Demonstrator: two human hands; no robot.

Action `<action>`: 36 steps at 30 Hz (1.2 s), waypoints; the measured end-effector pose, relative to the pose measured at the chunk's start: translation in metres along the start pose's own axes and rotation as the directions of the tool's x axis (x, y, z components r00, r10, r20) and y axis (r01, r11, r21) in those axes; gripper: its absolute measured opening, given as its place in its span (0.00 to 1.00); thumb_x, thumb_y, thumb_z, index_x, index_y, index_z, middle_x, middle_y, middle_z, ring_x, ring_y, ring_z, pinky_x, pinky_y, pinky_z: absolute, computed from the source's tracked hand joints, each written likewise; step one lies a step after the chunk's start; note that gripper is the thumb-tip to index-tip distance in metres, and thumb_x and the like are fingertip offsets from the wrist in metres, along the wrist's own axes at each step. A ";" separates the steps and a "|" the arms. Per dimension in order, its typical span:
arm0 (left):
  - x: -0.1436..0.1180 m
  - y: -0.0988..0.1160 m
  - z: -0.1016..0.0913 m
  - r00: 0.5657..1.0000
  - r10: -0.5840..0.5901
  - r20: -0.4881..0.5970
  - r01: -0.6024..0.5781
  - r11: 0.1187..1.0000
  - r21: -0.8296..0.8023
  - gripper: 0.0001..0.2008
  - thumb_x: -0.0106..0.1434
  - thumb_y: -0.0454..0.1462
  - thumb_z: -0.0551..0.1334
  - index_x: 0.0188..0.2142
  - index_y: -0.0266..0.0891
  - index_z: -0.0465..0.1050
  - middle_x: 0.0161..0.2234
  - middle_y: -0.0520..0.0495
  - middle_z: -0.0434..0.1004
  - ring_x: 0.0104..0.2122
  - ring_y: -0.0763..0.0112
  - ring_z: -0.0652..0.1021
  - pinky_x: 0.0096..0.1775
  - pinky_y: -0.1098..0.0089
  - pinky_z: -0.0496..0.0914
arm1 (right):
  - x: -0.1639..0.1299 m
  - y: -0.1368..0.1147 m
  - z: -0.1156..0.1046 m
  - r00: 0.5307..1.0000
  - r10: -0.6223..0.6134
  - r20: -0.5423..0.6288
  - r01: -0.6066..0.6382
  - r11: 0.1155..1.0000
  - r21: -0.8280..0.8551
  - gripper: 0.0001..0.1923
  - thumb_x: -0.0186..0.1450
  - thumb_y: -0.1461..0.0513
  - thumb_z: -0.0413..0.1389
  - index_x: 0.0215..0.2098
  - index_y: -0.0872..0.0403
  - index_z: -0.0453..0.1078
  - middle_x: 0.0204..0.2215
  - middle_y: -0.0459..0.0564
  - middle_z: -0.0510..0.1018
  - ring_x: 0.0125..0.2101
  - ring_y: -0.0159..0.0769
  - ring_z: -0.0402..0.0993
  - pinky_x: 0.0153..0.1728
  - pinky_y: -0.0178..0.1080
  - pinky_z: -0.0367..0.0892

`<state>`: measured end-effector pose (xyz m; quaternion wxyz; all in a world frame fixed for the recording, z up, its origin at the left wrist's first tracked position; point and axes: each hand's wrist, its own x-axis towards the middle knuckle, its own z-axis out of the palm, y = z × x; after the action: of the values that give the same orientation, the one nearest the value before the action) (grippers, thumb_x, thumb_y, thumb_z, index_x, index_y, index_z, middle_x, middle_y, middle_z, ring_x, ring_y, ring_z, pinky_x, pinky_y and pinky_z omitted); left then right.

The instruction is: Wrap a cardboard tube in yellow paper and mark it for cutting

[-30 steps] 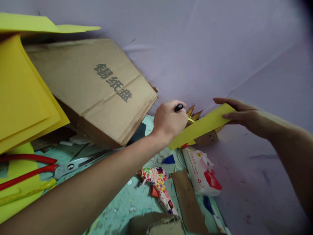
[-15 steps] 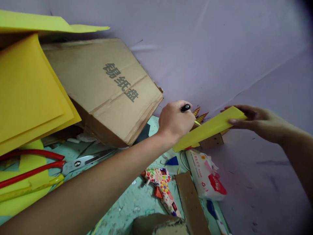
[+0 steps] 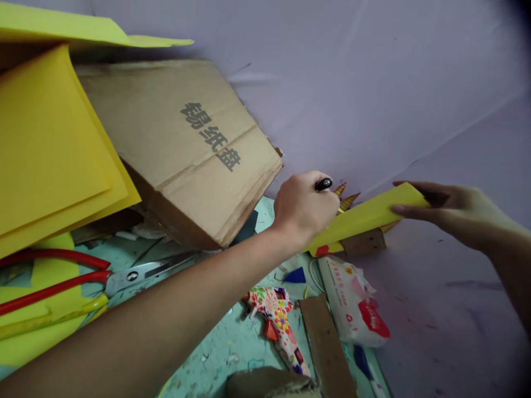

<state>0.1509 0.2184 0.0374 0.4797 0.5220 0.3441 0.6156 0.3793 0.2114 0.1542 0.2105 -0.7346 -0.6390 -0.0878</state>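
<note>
Head view: our left hand (image 3: 305,207) fists a black marker (image 3: 323,184). At three o'clock, our right hand (image 3: 452,207) has its fingers (image 3: 409,210) pinching the yellow strip (image 3: 365,216).

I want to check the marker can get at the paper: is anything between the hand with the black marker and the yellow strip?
Nothing visible does. The left hand grips the black marker right at the near end of the yellow strip, which the right hand holds at its far end.
</note>
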 end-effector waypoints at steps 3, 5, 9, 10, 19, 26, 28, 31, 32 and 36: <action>0.002 -0.008 0.001 0.998 -0.056 0.017 0.056 0.998 -0.003 0.07 0.54 0.33 0.57 0.29 0.42 0.74 0.23 0.51 0.76 0.31 0.67 0.77 0.34 0.69 0.67 | 0.001 0.008 0.004 0.990 0.057 0.131 -0.068 0.994 0.083 0.39 0.42 0.48 0.64 0.51 0.46 0.69 0.39 0.48 0.79 0.40 0.49 0.74 0.44 0.49 0.69; 0.002 -0.016 0.002 0.995 -0.093 0.034 0.093 0.996 0.001 0.06 0.55 0.35 0.57 0.27 0.42 0.74 0.22 0.51 0.75 0.29 0.67 0.76 0.32 0.69 0.66 | 0.002 0.012 0.008 0.989 0.027 0.148 -0.039 0.996 0.075 0.39 0.44 0.47 0.63 0.54 0.45 0.65 0.39 0.48 0.77 0.40 0.48 0.73 0.45 0.49 0.68; -0.001 -0.039 0.005 0.978 -0.194 0.078 0.194 0.981 0.016 0.11 0.56 0.36 0.58 0.19 0.40 0.69 0.18 0.53 0.69 0.27 0.68 0.75 0.28 0.71 0.64 | 0.001 0.016 0.013 0.992 0.010 0.126 -0.012 1.000 0.018 0.37 0.46 0.46 0.61 0.53 0.44 0.64 0.34 0.47 0.75 0.36 0.48 0.73 0.39 0.48 0.70; -0.002 -0.045 0.006 0.969 -0.229 0.093 0.228 0.973 0.016 0.11 0.56 0.36 0.59 0.18 0.39 0.69 0.18 0.53 0.68 0.26 0.69 0.74 0.28 0.71 0.64 | 0.001 0.017 0.013 0.992 0.007 0.129 -0.010 1.000 0.020 0.37 0.46 0.45 0.61 0.53 0.44 0.64 0.34 0.47 0.75 0.36 0.48 0.74 0.39 0.47 0.70; 0.003 -0.079 0.008 0.831 -0.506 0.230 0.538 0.836 -0.108 0.13 0.65 0.44 0.57 0.39 0.34 0.70 0.34 0.48 0.74 0.30 0.73 0.75 0.33 0.67 0.72 | -0.002 0.009 0.013 0.991 0.058 0.119 -0.059 0.998 0.003 0.37 0.43 0.46 0.61 0.51 0.42 0.64 0.32 0.45 0.75 0.36 0.46 0.73 0.39 0.44 0.70; 0.005 -0.088 0.018 0.804 -0.542 0.245 0.593 0.763 -0.256 0.13 0.65 0.43 0.57 0.41 0.34 0.69 0.36 0.47 0.74 0.31 0.72 0.75 0.33 0.67 0.73 | -0.004 0.006 0.012 0.993 0.041 0.110 -0.040 0.999 -0.010 0.36 0.44 0.45 0.61 0.51 0.41 0.65 0.33 0.47 0.76 0.36 0.48 0.73 0.36 0.45 0.71; 0.004 -0.089 0.020 0.798 -0.552 0.242 0.602 0.748 -0.279 0.13 0.65 0.43 0.57 0.41 0.34 0.69 0.36 0.48 0.74 0.31 0.72 0.75 0.33 0.67 0.73 | -0.004 0.005 0.013 0.994 0.024 0.107 -0.024 1.000 0.001 0.35 0.44 0.46 0.61 0.50 0.42 0.65 0.33 0.48 0.76 0.37 0.49 0.72 0.36 0.46 0.71; 0.005 -0.091 0.021 0.791 -0.563 0.239 0.612 0.729 -0.307 0.13 0.65 0.43 0.57 0.41 0.34 0.69 0.36 0.47 0.74 0.31 0.72 0.75 0.33 0.67 0.73 | -0.006 0.002 0.014 0.995 0.028 0.094 -0.030 0.999 0.020 0.34 0.43 0.47 0.62 0.48 0.43 0.66 0.32 0.48 0.76 0.36 0.50 0.72 0.35 0.47 0.71; 0.006 -0.092 0.021 0.789 -0.567 0.238 0.615 0.723 -0.316 0.13 0.65 0.43 0.57 0.41 0.34 0.69 0.36 0.47 0.74 0.31 0.72 0.75 0.33 0.67 0.73 | -0.006 0.001 0.014 0.995 0.038 0.090 -0.040 0.999 0.023 0.34 0.43 0.47 0.62 0.48 0.43 0.66 0.31 0.48 0.76 0.36 0.50 0.72 0.35 0.47 0.71; 0.010 -0.093 0.021 0.782 -0.574 0.243 0.623 0.704 -0.342 0.14 0.65 0.43 0.57 0.42 0.34 0.69 0.37 0.47 0.74 0.32 0.72 0.75 0.34 0.66 0.73 | -0.007 -0.001 0.011 0.993 0.071 0.099 -0.070 0.997 -0.015 0.35 0.43 0.47 0.61 0.50 0.42 0.66 0.31 0.48 0.76 0.36 0.50 0.72 0.35 0.47 0.70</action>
<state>0.1932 0.2542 -0.0404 0.7699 0.3064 0.3310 0.4515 0.3758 0.2102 0.1413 0.1773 -0.7614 -0.6217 -0.0473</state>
